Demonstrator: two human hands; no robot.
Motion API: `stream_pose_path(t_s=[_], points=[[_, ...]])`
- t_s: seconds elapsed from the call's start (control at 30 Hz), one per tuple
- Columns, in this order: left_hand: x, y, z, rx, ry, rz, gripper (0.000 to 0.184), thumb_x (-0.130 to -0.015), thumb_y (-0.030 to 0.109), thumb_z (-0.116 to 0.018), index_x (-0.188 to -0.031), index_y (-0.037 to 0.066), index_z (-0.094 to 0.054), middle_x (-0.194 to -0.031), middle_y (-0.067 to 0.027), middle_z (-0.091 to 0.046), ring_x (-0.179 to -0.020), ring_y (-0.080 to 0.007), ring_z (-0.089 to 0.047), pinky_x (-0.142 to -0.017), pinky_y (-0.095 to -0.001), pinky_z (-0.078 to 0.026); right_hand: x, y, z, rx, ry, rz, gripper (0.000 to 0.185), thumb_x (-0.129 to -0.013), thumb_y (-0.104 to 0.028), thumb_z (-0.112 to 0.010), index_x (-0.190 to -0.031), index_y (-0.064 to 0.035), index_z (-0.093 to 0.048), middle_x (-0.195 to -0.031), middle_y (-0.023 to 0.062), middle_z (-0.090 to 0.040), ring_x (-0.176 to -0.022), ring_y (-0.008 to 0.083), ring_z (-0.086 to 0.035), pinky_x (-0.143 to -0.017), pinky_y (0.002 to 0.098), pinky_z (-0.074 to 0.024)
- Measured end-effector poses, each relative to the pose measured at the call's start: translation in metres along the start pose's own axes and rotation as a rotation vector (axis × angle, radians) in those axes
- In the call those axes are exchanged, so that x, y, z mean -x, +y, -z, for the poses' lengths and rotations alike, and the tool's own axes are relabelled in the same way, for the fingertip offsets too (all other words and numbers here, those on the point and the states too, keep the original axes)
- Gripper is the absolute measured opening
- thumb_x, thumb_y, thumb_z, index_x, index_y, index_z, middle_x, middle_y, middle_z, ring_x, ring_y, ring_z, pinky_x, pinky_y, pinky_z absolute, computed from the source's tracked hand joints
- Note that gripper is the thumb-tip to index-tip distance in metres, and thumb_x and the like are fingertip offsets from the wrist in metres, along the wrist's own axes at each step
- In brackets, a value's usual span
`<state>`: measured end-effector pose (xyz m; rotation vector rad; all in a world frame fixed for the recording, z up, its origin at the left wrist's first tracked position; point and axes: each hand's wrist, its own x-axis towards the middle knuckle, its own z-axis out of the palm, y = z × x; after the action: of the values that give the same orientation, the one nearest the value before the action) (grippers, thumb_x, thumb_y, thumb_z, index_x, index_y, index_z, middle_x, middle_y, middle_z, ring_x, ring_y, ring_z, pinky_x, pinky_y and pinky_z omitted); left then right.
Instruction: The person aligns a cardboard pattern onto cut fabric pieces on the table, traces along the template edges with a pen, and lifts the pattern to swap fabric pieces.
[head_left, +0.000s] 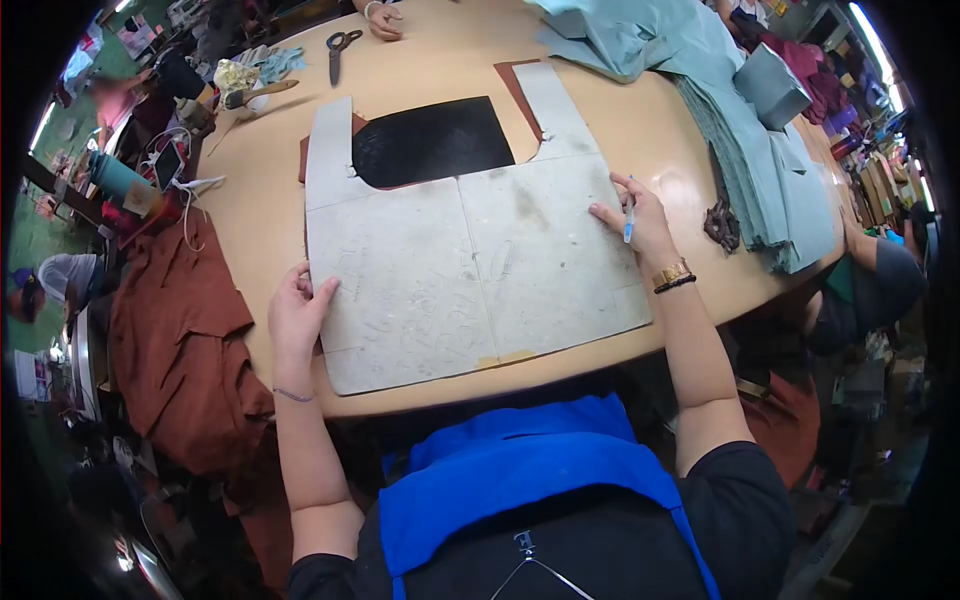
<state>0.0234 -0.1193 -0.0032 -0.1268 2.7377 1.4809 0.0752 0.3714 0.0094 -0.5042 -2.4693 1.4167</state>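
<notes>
Blue apron nearest. Grey template flat on table, over reddish-brown material. Left hand: thumb on top, fingers at left edge, clamped. Right hand: pen pinched between fingers, thumb touching template's right edge.

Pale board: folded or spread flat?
Spread flat: the pale board extends unfolded between the left hand and right hand, both upper strips showing.
</notes>
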Motion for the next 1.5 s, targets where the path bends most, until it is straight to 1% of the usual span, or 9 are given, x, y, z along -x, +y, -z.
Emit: stream_pose_path(t_s=[0.3, 0.57, 0.67, 0.83, 0.9, 1.03, 1.13, 1.3, 1.5], points=[[0.001, 0.014, 0.002, -0.091, 0.015, 0.032, 0.052, -0.082, 0.02, -0.077, -0.126, -0.001, -0.06, -0.075, 0.0015, -0.055, -0.067, -0.008, -0.053, -0.063, -0.0245, -0.045, -0.006, 0.013, 0.0, 0.096, -0.005, 0.05, 0.074, -0.068, -0.022, -0.091, -0.129, 0.0037, -0.057, -0.078, -0.0064, -0.041, -0.07, 0.0054, -0.043, -0.063, 0.0196, -0.0405], [-0.001, 0.028, 0.005, -0.556, 0.036, -0.017, 0.057, -0.079, 0.033, -0.078, -0.124, 0.002, -0.062, -0.073, -0.0023, -0.058, -0.066, -0.0119, -0.057, -0.063, -0.029, -0.048, -0.016, 0.016, 0.005, 0.436, 0.005, 0.236, 0.062, -0.071, -0.034, -0.087, -0.119, -0.002, -0.064, -0.081, 0.0023, -0.06, -0.074, 0.0091, -0.057, -0.07, 0.0253, -0.0487], [-0.007, 0.017, 0.007, -0.543, 0.016, -0.002, 0.057, -0.077, 0.036, -0.079, -0.122, 0.004, -0.064, -0.073, -0.0026, -0.058, -0.067, -0.0122, -0.057, -0.064, -0.0297, -0.048, -0.013, 0.01, 0.013, 0.383, -0.065, 0.137, 0.056, -0.074, -0.031, -0.085, -0.117, -0.0021, -0.064, -0.082, 0.0016, -0.062, -0.075, 0.0084, -0.059, -0.071, 0.0252, -0.0497], [-0.014, -0.019, 0.006, 0.073, -0.045, -0.068, 0.051, -0.083, 0.004, -0.076, -0.127, -0.007, -0.053, -0.077, 0.006, -0.048, -0.069, -0.0057, -0.049, -0.064, -0.0161, -0.043, -0.011, 0.036, 0.018, 0.038, -0.067, 0.044, 0.044, -0.079, -0.019, -0.08, -0.116, -0.0028, -0.064, -0.082, 0.0028, -0.065, -0.076, 0.0118, -0.062, -0.072, 0.0261, -0.051], [-0.016, -0.028, 0.0, 0.173, -0.065, -0.064, 0.051, -0.083, 0.005, -0.076, -0.127, -0.008, -0.053, -0.077, 0.0056, -0.049, -0.069, -0.0059, -0.05, -0.065, -0.0169, -0.044, -0.01, 0.041, 0.019, -0.02, -0.073, 0.051, 0.041, -0.082, -0.012, -0.078, -0.118, -0.0013, -0.062, -0.083, -0.0018, -0.062, -0.077, 0.0057, -0.058, -0.071, 0.0212, -0.0492], [-0.013, -0.023, -0.002, 0.182, -0.022, -0.032, 0.05, -0.083, 0.008, -0.077, -0.126, -0.007, -0.055, -0.078, 0.0038, -0.05, -0.071, -0.0066, -0.05, -0.066, -0.0194, -0.046, 0.003, 0.02, 0.011, -0.311, -0.055, -0.064, 0.037, -0.082, -0.008, -0.074, -0.117, 0.0, -0.062, -0.087, 0.0032, -0.064, -0.081, 0.0111, -0.062, -0.074, 0.0244, -0.0512], [-0.017, -0.035, 0.002, 0.097, 0.008, -0.175, 0.051, -0.079, 0.016, -0.081, -0.121, -0.005, -0.062, -0.075, 0.0046, -0.052, -0.068, -0.0064, -0.048, -0.062, -0.0217, -0.044, -0.005, 0.026, 0.013, 0.006, -0.057, 0.051, 0.039, -0.083, -0.006, -0.075, -0.117, 0.0024, -0.059, -0.087, 0.0039, -0.065, -0.08, 0.0112, -0.062, -0.075, 0.0236, -0.0513], [-0.016, -0.036, 0.003, 0.027, 0.046, -0.114, 0.053, -0.076, 0.026, -0.082, -0.12, 0.002, -0.067, -0.074, 0.0038, -0.054, -0.066, -0.0078, -0.052, -0.064, -0.0232, -0.046, -0.01, 0.042, 0.014, -0.036, -0.044, 0.075, 0.036, -0.082, -0.006, -0.076, -0.114, 0.001, -0.061, -0.088, 0.0035, -0.067, -0.08, 0.0079, -0.062, -0.075, 0.021, -0.0503], [-0.014, -0.032, 0.002, 0.033, 0.057, -0.087, 0.052, -0.077, 0.024, -0.082, -0.122, 0.001, -0.065, -0.075, 0.0039, -0.055, -0.067, -0.0068, -0.052, -0.064, -0.0229, -0.046, -0.013, 0.05, 0.015, -0.084, -0.049, 0.103, 0.028, -0.083, -0.006, -0.076, -0.106, 0.0, -0.063, -0.087, 0.0029, -0.067, -0.079, 0.0082, -0.061, -0.076, 0.0213, -0.0495]])
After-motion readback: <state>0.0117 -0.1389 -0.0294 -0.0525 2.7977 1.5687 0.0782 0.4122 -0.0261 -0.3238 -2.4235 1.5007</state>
